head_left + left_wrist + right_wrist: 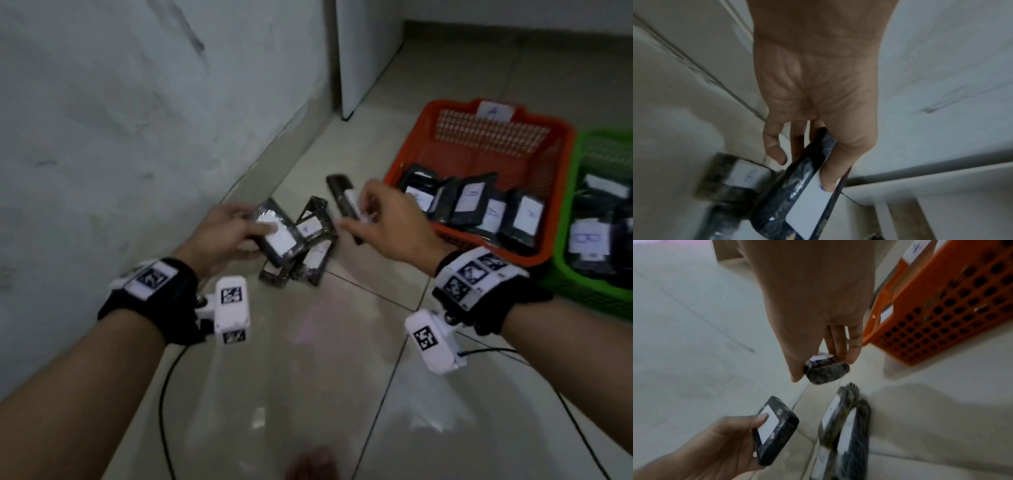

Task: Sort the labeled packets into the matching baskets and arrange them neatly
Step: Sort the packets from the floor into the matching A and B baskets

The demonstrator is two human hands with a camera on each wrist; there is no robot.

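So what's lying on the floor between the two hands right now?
In the head view, a small heap of loose packets lies between the left hand and right hand; each hand holds its own packet.

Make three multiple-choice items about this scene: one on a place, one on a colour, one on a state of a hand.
1. Where do the unsorted packets lie?
A. on the floor by the wall
B. inside the green basket
C. on a shelf

2. What colour is the basket tagged A?
A. blue
B. orange
C. white

3. What does the left hand do?
A. rests flat on the floor
B. hangs idle
C. holds a packet

Answers:
1 A, the pile sits on the tiles near the wall.
2 B, its orange rim carries the A tag.
3 C, its thumb lies on the label of the left-hand packet; the right hand holds another packet.
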